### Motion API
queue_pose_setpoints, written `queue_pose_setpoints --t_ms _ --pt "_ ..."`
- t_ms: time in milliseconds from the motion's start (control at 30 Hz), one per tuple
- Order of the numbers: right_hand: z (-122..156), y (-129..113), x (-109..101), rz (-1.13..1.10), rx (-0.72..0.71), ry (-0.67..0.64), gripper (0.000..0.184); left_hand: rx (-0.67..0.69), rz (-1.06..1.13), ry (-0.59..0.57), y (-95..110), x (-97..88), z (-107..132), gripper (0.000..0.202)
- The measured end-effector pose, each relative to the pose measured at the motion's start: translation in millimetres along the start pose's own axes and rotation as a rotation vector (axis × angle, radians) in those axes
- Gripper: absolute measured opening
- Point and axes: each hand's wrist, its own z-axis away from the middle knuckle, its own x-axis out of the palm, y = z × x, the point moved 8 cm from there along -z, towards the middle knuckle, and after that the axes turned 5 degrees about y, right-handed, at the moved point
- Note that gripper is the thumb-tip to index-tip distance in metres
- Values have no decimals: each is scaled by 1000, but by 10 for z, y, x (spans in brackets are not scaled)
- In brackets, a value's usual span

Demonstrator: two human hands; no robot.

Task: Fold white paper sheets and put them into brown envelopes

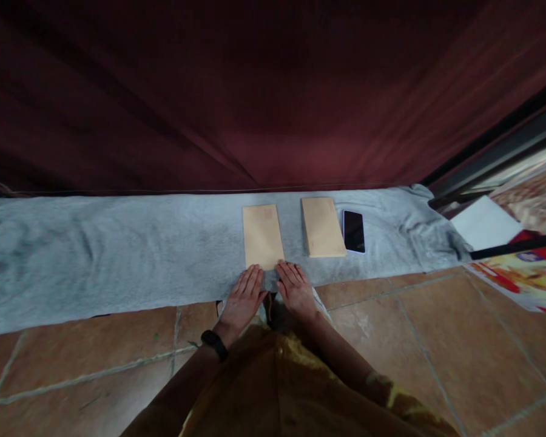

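A single tan paper envelope (262, 235) lies flat on the grey cloth, with a faint red print near its top right corner. My left hand (244, 296) rests palm down, its outstretched fingertips at the envelope's lower left edge. At the lower right corner, my right hand (296, 292) also lies flat with fingers extended. To the right sits a stack of similar tan envelopes (324, 228), neatly piled and apart from both hands. Beside that stack is a phone (353, 232) with a dark screen and a pale purple case.
The long grey cloth (118, 249) runs across the view. A dark red curtain (255, 109) hangs behind it. Terracotta floor tiles (404, 340) show in front. At the right are a dark metal frame, a white box (486, 223) and a colourful printed package (528, 279).
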Motion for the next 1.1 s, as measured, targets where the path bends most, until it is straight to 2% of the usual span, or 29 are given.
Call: queue_pose_setpoints --t_ms 167,333,500,600,933,1100 --pt "10 62 -79 6 22 9 46 -8 20 -6 -23 16 -4 55" --pt "-65 -16 -102 17 53 31 46 -22 46 -4 -35 31 -10 56" --pt "-210 -295 32 -41 -86 -25 47 -21 51 -14 -49 82 23 58" --pt "-242 -369 111 -53 -130 -61 47 0 31 -1 -54 111 46 57" --pt "-110 -135 118 14 -67 -15 48 -3 22 2 -62 54 49 59" --pt "-99 -125 94 10 -48 -3 47 -22 15 -14 -80 -2 28 55"
